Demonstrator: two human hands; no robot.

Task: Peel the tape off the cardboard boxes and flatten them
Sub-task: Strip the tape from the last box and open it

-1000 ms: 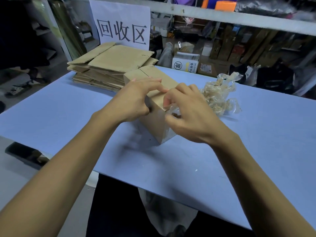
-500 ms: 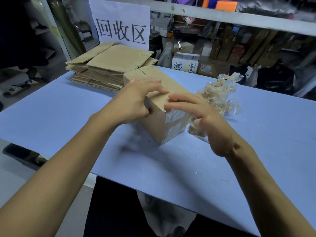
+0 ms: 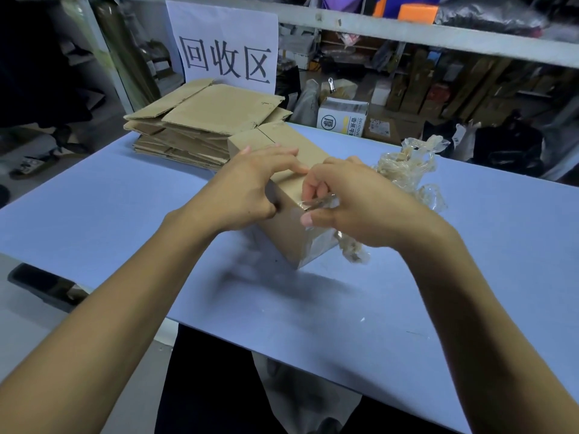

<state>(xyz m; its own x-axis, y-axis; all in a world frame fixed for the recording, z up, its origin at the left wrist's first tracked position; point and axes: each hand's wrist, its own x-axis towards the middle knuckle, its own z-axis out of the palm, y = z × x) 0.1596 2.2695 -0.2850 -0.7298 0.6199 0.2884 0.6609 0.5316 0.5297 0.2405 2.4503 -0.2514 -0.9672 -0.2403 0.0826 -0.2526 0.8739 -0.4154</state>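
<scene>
A small brown cardboard box [image 3: 286, 233] stands on the blue table [image 3: 125, 220] in the middle of the head view, one corner toward me. Clear tape [image 3: 316, 204] runs over its near top edge and down its right face. My left hand [image 3: 247, 189] presses flat on the box's top, thumb against the left side. My right hand [image 3: 354, 208] is at the near top edge, fingers and thumb pinching a lifted strip of that tape. Part of the box top is hidden under both hands.
A stack of flattened cardboard boxes [image 3: 200, 126] lies at the table's far left, under a white paper sign [image 3: 224, 45]. A crumpled heap of peeled clear tape [image 3: 410, 170] sits just right of the box. Cluttered shelves and cartons stand beyond the far edge.
My right hand swung away to the right, fingers straight, by the tape heap, then came back to the box's near top edge and now pinches tape again. The left hand stayed put.
</scene>
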